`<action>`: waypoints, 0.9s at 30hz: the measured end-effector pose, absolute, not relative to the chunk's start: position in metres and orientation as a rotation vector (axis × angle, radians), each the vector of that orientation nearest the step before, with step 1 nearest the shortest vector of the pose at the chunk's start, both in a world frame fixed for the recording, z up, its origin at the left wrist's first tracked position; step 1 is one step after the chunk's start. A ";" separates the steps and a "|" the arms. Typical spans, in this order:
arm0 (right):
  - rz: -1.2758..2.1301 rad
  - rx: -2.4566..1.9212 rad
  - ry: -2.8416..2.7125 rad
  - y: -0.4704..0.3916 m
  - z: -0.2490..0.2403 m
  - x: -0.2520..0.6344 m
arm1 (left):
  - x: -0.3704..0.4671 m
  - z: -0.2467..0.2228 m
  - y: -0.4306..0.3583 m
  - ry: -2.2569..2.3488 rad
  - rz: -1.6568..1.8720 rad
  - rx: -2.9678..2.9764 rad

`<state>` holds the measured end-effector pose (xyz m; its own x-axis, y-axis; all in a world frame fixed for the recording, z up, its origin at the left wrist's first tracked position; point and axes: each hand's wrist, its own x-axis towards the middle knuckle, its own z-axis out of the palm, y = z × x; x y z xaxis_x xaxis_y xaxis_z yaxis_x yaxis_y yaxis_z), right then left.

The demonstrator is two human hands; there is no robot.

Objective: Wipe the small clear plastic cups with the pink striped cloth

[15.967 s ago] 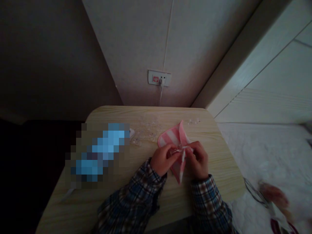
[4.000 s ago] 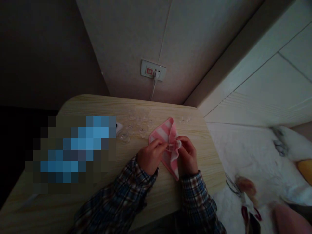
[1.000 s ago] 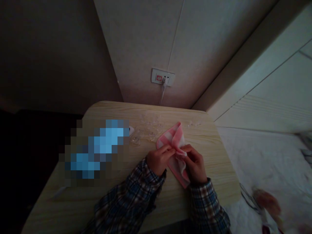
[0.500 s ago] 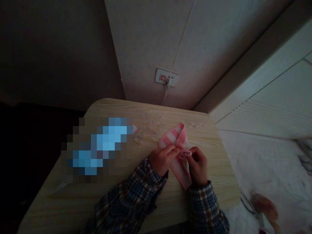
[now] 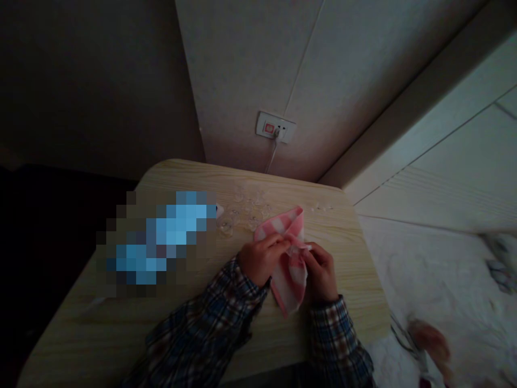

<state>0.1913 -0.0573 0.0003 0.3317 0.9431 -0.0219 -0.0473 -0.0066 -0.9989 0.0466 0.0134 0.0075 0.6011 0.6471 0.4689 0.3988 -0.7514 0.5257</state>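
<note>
A small pink-and-white towel [image 5: 297, 275] is bunched and partly folded above the table, between my two hands. My left hand [image 5: 259, 260] is closed, its thumb and fingers pinching the towel near its middle. From the other side, my right hand [image 5: 322, 271] pinches a gathered, whitish end at the towel's right edge. A small clear piece [image 5: 294, 251] shows between the fingertips; its exact shape is too dim to make out. Beyond my left hand, several clear plastic pieces [image 5: 253, 222] that look like suction cups are scattered on the table.
Smaller clear bits [image 5: 322, 208] rest at the back right of the wooden table [image 5: 347, 328]. A pixelated bright blue patch [image 5: 181, 226] covers something on the left. Behind the table, a wall socket [image 5: 276, 127] has a plug and cable. White bedding [image 5: 428, 269] lies at the right.
Both hands and the towel have shifted slightly left. The towel's lower part has swung left and its folds have changed. Both hands keep their pinch.
</note>
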 end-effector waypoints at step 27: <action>0.962 -1.295 -0.879 -0.060 0.002 0.194 | 0.055 -0.007 0.007 0.761 0.825 2.356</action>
